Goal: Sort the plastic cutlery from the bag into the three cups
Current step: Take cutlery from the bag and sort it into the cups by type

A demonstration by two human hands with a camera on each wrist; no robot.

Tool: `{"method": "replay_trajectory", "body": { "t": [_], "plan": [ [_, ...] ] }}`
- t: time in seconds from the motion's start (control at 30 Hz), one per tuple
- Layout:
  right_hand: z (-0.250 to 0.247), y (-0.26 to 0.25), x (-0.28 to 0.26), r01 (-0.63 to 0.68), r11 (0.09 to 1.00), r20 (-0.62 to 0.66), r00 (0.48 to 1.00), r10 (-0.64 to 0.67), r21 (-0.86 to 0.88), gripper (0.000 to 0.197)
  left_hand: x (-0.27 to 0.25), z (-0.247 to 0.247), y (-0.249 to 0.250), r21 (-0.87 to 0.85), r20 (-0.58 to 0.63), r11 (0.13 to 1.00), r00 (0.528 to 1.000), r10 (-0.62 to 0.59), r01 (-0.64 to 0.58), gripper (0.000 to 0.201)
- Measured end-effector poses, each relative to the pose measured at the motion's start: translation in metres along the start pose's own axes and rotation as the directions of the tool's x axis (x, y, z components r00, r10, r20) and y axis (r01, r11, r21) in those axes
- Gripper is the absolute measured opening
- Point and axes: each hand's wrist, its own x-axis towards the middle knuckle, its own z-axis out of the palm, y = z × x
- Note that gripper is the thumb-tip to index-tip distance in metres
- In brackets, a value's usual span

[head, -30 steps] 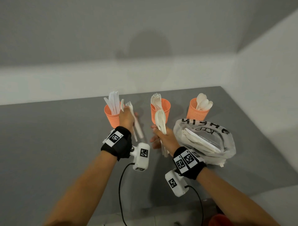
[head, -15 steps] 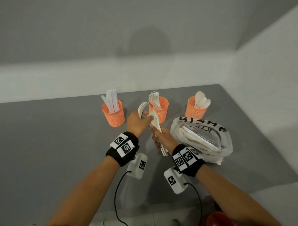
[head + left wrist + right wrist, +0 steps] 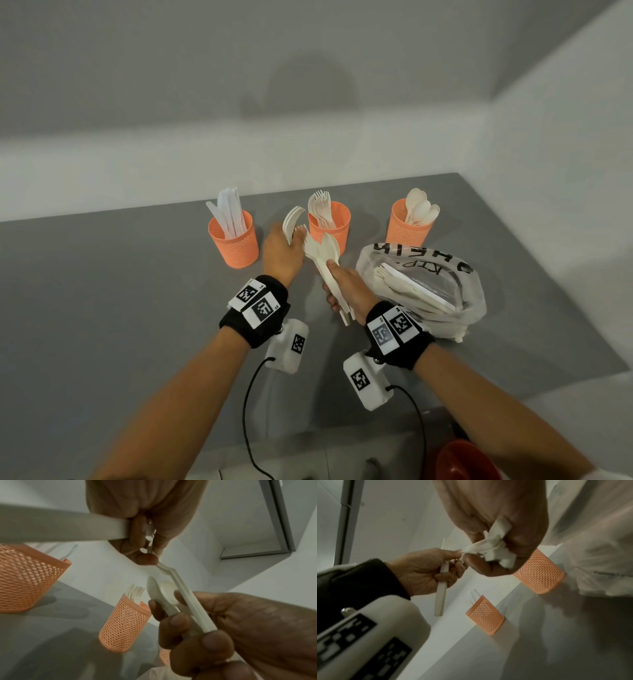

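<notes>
Three orange cups (image 3: pixel 329 222), one bag (image 3: pixel 428 291), two full hands (image 3: pixel 282 255).

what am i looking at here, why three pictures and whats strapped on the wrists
No machine here: a person works with two bare hands. The black bands on the wrists carry small cameras and printed marker squares. One picture comes from a camera on the head, looking down at a grey table; the other two look along each hand from the wrist.

On the table stand three orange mesh cups: the left cup holds knives, the middle cup forks, the right cup spoons. Beside them lies a clear plastic bag with more white cutlery.

The right hand has its grip on a bundle of cutlery, spoon bowls on top. The left hand holds two forks and pinches a piece at the top of that bundle.
</notes>
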Motion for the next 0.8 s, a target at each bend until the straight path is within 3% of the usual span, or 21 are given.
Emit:
{"method": "replay_trajectory", "body": {
  "t": [0.17, 0.3, 0.47, 0.53, 0.67, 0.8],
  "plan": [
    [0.003, 0.001, 0.0, 0.106, 0.994, -0.093, 0.99, -0.108, -0.03, 0.027, -0.006, -0.005, 0.002, -0.14, 0.001, 0.989, 0.998, -0.057, 0.056, 0.017],
    [0.008, 0.001, 0.004, 0.199, 0.978, -0.197, 0.958, -0.207, -0.059, 0.022, -0.021, -0.001, 0.001, -0.29, 0.13, 0.915, 0.959, -0.252, 0.28, 0.02],
    [0.01, 0.001, 0.009, 0.239, 0.966, -0.221, 0.941, -0.256, -0.101, 0.026, -0.027, 0.002, 0.007, -0.441, 0.266, 0.804, 0.914, -0.308, 0.399, 0.013],
    [0.01, 0.0, 0.01, 0.241, 0.966, -0.217, 0.942, -0.257, -0.097, 0.027, -0.025, 0.0, 0.01, -0.487, 0.301, 0.768, 0.906, -0.298, 0.415, 0.013],
    [0.008, -0.001, 0.012, 0.25, 0.964, -0.229, 0.937, -0.264, -0.086, 0.035, -0.025, -0.001, 0.013, -0.452, 0.291, 0.817, 0.925, -0.244, 0.358, 0.014],
    [0.008, -0.001, 0.013, 0.258, 0.961, -0.243, 0.93, -0.276, -0.104, 0.038, -0.026, 0.004, 0.017, -0.467, 0.267, 0.812, 0.931, -0.247, 0.35, 0.013]
  ]
}}
